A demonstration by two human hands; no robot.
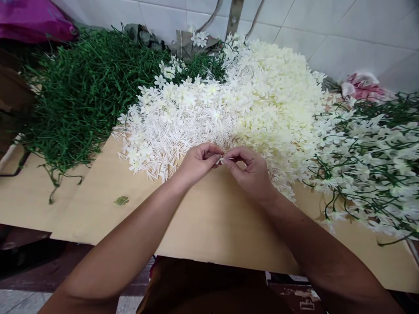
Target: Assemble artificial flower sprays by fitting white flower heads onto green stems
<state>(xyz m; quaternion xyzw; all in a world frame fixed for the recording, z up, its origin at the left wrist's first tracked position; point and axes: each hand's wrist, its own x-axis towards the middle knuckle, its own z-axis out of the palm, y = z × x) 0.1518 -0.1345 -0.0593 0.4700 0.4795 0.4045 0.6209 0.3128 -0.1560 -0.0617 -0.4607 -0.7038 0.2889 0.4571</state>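
My left hand (199, 163) and my right hand (250, 172) meet at the near edge of the white pile, thumbs and forefingers pinched. Between the fingertips is a small, thin white artificial flower piece (221, 160), mostly covered by the fingers. Both hands grip it, and its exact shape is too small to tell. Just beyond them lies a heap of thin white flower stems (196, 131). White artificial flowers with pale yellow centres (278, 96) are piled behind and to the right.
Green plastic stems (104, 83) form a large heap at the left. Flowers on green stems (376, 161) lie at the right. A green scrap (121, 200) rests on the cardboard-coloured tabletop (203, 226). Behind stand a tiled wall (343, 35) and a magenta bag (36, 22).
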